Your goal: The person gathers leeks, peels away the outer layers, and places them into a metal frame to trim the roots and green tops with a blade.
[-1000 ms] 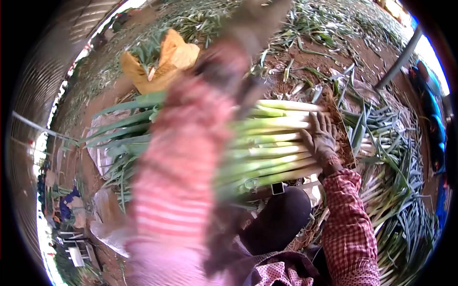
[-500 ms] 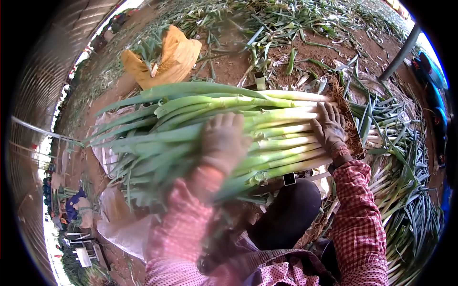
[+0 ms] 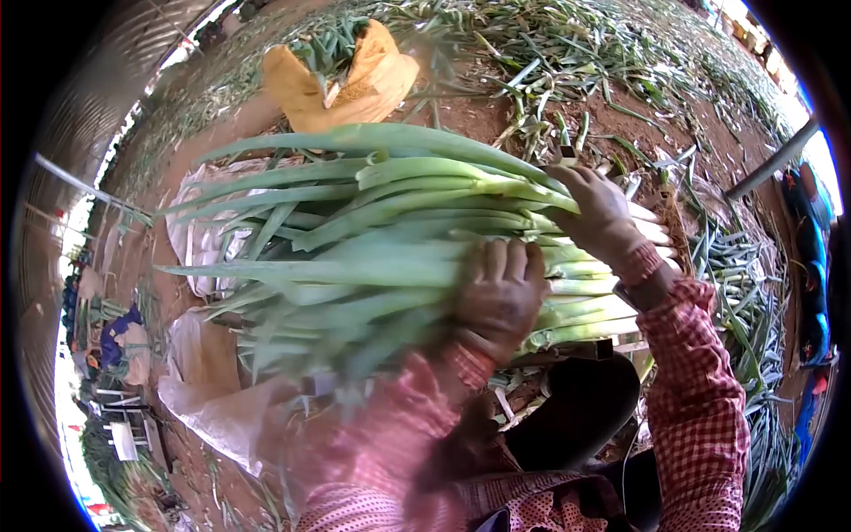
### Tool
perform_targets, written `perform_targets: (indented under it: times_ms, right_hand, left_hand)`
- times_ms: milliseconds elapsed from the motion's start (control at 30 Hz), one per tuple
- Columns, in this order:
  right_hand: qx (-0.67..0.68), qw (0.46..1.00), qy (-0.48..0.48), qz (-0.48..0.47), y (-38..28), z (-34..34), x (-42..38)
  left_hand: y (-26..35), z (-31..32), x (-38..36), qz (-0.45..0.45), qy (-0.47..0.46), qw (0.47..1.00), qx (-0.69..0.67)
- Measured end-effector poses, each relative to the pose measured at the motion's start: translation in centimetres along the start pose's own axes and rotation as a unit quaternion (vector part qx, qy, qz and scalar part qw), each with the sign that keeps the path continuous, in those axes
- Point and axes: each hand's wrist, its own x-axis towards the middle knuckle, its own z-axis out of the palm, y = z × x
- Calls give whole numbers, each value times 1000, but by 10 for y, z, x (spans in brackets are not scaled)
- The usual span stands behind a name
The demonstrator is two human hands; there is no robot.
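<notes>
A thick bundle of long green onions lies crosswise before me, leaves to the left and white stalks to the right. Near its middle, my left hand presses on the leaves with its fingers curled round some of them. My right hand is bent over the upper stalks at the right, its fingers closed round them. Both wear gloves. The roots show at the far right end, and motion blurs the lower leaves.
A yellow sack with green leaves stands beyond the bundle. Pale plastic sheeting lies at the lower left. More onions are piled at the right, near a slanted metal pole. Loose leaves cover the ground.
Both hands have moved along the bundle: the left toward the right, the right off the root end onto the upper stalks, its fingers now curled. The view has shifted a little.
</notes>
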Motion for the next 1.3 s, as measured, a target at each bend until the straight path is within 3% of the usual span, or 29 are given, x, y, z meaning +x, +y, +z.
perform_targets:
  times_ms: [67,200,333,567,833,1000,1100,1300]
  right_hand:
    - [-64,989,-128,37,-47,-8,39]
    - [-112,984,-59,-125,-28,29,56]
    - [-102,992,-78,-8,-20,31,69]
    - [80,988,-128,-18,-5,10,88]
    - [111,976,-186,22,0,2,97]
    - [195,966,-169,8,6,10,86]
    - [192,954,-226,38,1,11,78]
    - [252,947,-191,48,7,24,69]
  left_hand:
    - [3,-2,-3,-17,8,1000,-5]
    - [-1,3,-7,-8,31,999,1]
    - [-2,3,-8,-7,35,999,3]
    - [-3,0,-9,-9,40,999,-22]
    - [-3,-1,-7,-18,41,997,-56]
    - [0,-1,-7,-27,25,998,-50]
    - [1,0,-8,-27,13,999,-41]
    - [1,0,-9,-26,5,999,-43]
